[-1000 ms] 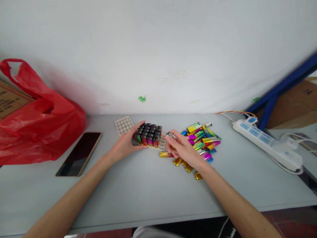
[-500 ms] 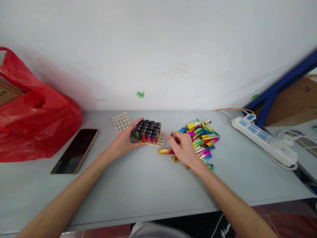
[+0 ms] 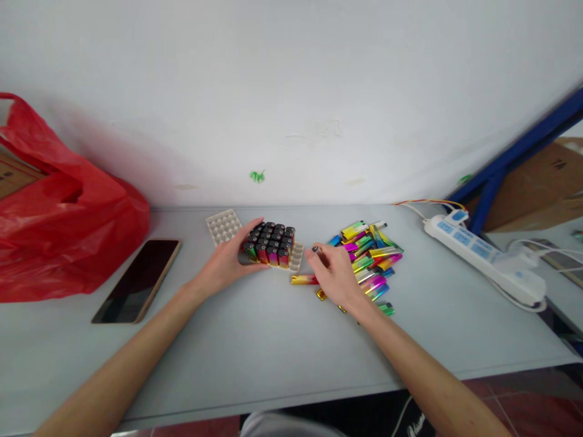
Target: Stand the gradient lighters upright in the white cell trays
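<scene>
Thumb and fingers of my left hand [image 3: 228, 258] clasp the left side of a block of lighters [image 3: 274, 246] that stand upright in rows, with dark ends up and shiny coloured bodies below. They sit in a pale tray [image 3: 297, 257] of small cells, whose right-hand cells show bare. My right hand [image 3: 336, 273] is closed, pinching one lighter [image 3: 317, 249] with its dark end up; most of its body is hidden by the fingers. This hand is just right of the tray, over the edge of a loose pile of metallic coloured lighters [image 3: 373, 255]. One yellow-red lighter [image 3: 303, 280] lies in front of the tray.
A second pale celled tray [image 3: 224, 226] lies behind my left hand. A phone [image 3: 137, 282] and a red plastic bag [image 3: 77, 212] are on the left. To the right are a white power strip [image 3: 485, 258] with cables, a blue metal frame [image 3: 489, 197] and a cardboard box [image 3: 537, 185].
Hardly anything differs. My right hand, with the lighter in it, has shifted very slightly left; the left hand stays on the block. The whole view has moved a little.
</scene>
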`<move>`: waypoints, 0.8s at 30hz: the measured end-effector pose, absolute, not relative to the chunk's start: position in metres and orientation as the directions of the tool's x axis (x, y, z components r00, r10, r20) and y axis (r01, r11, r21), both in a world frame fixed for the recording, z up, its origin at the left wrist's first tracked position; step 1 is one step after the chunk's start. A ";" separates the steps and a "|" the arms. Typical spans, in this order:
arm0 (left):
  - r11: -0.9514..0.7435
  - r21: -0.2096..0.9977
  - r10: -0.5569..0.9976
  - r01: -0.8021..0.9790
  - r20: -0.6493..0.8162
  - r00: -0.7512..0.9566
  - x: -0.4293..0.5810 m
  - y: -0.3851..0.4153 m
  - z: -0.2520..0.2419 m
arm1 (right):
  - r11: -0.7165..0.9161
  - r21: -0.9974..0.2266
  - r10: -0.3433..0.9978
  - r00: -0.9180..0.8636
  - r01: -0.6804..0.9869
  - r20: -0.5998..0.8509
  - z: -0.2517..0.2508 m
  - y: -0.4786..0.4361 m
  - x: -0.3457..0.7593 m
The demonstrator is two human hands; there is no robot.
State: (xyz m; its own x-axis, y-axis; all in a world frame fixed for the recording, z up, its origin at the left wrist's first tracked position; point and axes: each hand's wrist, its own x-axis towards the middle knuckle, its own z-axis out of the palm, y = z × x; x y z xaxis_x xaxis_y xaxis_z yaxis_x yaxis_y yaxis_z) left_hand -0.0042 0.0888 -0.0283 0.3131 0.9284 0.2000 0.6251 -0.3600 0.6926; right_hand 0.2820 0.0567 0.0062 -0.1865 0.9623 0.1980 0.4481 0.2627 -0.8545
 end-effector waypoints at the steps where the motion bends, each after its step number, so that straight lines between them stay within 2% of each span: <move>1: -0.358 0.696 0.929 0.623 0.198 0.313 -0.004 0.089 -0.028 | 0.265 -0.852 0.961 -0.192 0.451 0.197 0.006 0.057 0.282; 8: -0.373 0.694 0.924 0.616 0.215 0.317 -0.003 0.089 -0.029 | 0.292 -0.825 0.953 -0.224 0.484 0.206 0.004 0.059 0.284; 12: -0.361 0.681 0.929 0.637 0.204 0.308 -0.002 0.087 -0.027 | 0.407 -0.786 0.910 -0.277 0.464 0.308 0.004 0.063 0.290; 15: -0.358 0.676 0.930 0.644 0.201 0.306 -0.002 0.086 -0.026 | 0.460 -0.724 0.888 -0.281 0.514 0.365 0.005 0.067 0.296; 18: -0.378 0.675 0.922 0.633 0.216 0.320 -0.001 0.086 -0.027 | 0.439 -0.680 0.898 -0.283 0.588 0.336 0.004 0.071 0.301; 24: -0.379 0.684 0.921 0.623 0.217 0.323 -0.001 0.085 -0.028 | 0.471 -0.631 0.882 -0.348 0.617 0.318 -0.008 0.079 0.303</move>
State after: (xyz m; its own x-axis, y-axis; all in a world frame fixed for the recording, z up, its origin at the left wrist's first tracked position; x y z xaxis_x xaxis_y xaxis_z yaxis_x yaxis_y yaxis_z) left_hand -0.0007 0.0846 -0.0275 0.3230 0.9212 0.2167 0.6234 -0.3794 0.6836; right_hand 0.3033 0.0786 -0.0085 -0.3478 0.8819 0.3184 0.6167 0.4709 -0.6308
